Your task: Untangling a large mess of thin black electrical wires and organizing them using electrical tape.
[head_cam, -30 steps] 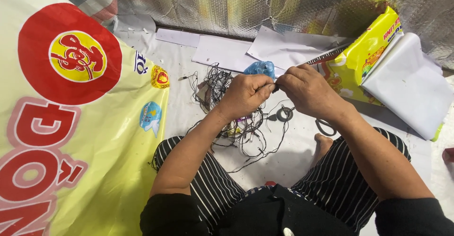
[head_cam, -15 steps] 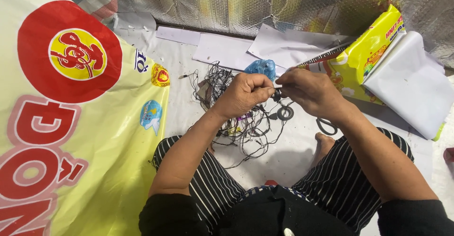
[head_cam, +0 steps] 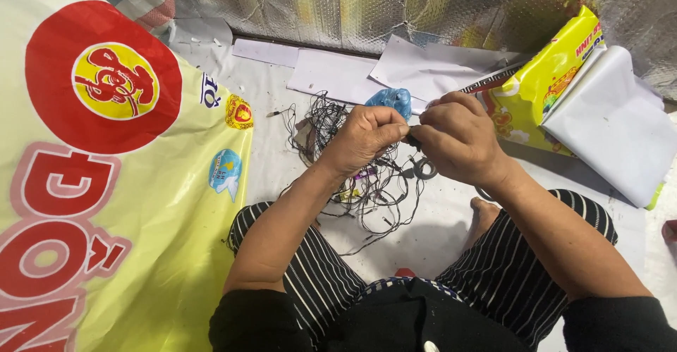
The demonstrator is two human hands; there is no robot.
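My left hand (head_cam: 364,139) and my right hand (head_cam: 458,138) meet above a tangle of thin black wires (head_cam: 367,183) on the floor. Both pinch a small dark piece of wire between thumb and fingers where the hands touch. A small black ring of tape (head_cam: 425,169) lies just under my right hand. A crumpled blue plastic piece (head_cam: 390,100) sits right behind the hands. My striped trouser legs (head_cam: 310,274) frame the wires from below.
A big yellow plastic bag with a red circle (head_cam: 106,183) fills the left side. A yellow packet (head_cam: 546,84) and a white bag (head_cam: 613,123) lie at the right. White paper sheets (head_cam: 338,73) lie in front of a silver foil wall (head_cam: 367,7).
Both hands have stayed pinched together over the wires, shifting slightly. The thin dark stick that rose from my right hand toward the yellow packet no longer shows.
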